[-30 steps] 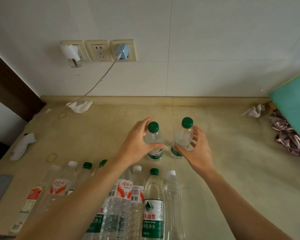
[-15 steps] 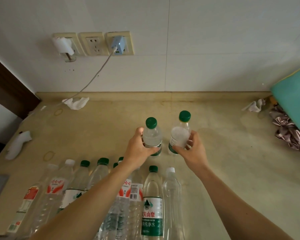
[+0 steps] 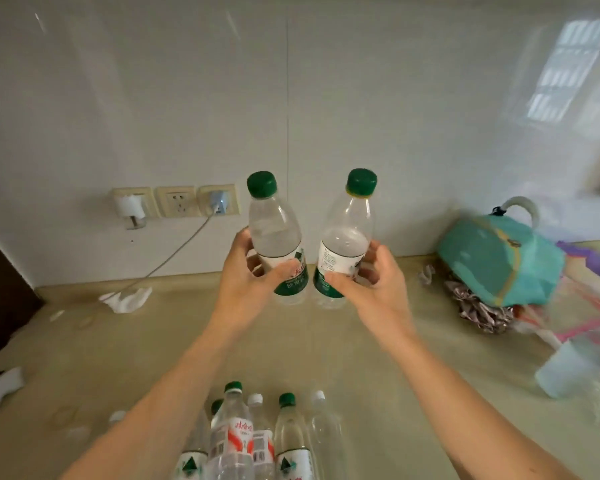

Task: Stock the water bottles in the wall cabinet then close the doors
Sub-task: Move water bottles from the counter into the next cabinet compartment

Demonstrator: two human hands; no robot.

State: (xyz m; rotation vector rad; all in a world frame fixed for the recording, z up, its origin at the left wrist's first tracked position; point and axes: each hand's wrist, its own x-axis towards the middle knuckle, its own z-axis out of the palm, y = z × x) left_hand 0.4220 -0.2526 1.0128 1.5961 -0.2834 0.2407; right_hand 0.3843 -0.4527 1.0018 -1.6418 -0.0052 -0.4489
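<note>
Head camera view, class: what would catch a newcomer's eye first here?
Two green-capped bottles held up mid-frame: the left hand grips the left bottle, the right hand grips the right bottle. More bottles stand at the counter's near edge, and a teal bag sits at the right by the wall.

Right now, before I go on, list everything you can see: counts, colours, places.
Held bottles: 2, clear with green caps, lifted above the counter; left one, right one.
Counter bottles: at least six, green or white caps, clustered at the near edge.
Counter: 1, beige.
Sockets: 3, cream, on the wall at left; two have plugs.
Cable: 1, white, from plug to counter.
Tissues: several, white, scattered.
Bag: 1, teal, far right.
Cup: 1, pale blue, right edge.
Left hand: grips left bottle.
Right hand: grips right bottle.
</note>
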